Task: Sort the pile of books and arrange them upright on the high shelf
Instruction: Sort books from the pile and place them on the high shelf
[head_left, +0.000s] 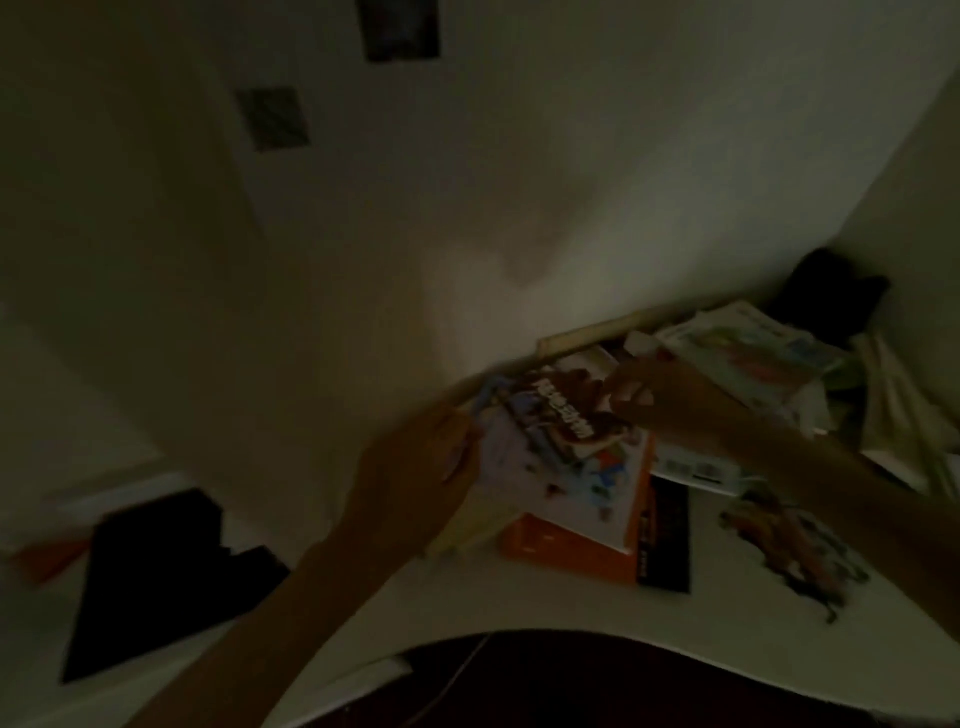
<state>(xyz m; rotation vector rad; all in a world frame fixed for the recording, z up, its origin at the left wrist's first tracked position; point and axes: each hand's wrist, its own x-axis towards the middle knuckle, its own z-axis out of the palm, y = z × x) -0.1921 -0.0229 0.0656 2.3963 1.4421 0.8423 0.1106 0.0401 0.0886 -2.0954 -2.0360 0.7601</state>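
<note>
Left hand: your left hand grips the left edge of the small illustrated paperback book.
Right hand: your right hand pinches its right edge.
Book: above the orange hardcover book on the white worktop.

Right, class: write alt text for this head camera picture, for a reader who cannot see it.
In a dim, blurred view, a person's left hand and right hand both hold a brown-covered book above a pile of books on a white table. More books lie at the right by the wall.
</note>
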